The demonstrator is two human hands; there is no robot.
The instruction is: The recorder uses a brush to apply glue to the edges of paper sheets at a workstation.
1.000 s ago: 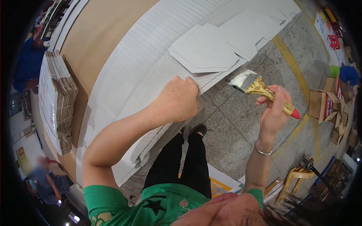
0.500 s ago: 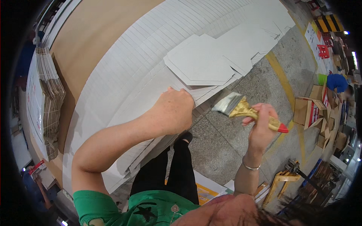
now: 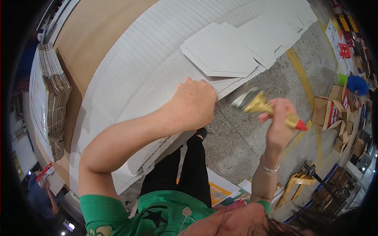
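Observation:
A wide paintbrush [image 3: 259,105] with a gold, red-tipped handle is gripped in my right hand [image 3: 280,122], held above the floor beside the stack. Its bristles point toward the sheets and are smeared by motion. My left hand [image 3: 193,103] is closed in a fist-like curl at the near edge of a large fanned stack of white cardboard sheets [image 3: 138,72]. What its fingers hold, if anything, is hidden beneath them. Just beyond that hand, a die-cut white cardboard piece [image 3: 220,53] lies on top with one edge slightly raised.
A bundle of tied flat cartons [image 3: 53,102] stands at the left on a brown board [image 3: 92,37]. Open cardboard boxes [image 3: 326,112] and a person in blue [image 3: 357,84] are at the right. A yellow frame [image 3: 293,187] rests lower right. Another person [image 3: 39,196] is lower left.
Both hands appear a little further right and higher in the picture, the right still holding the paintbrush. The whole view has shifted slightly as well.

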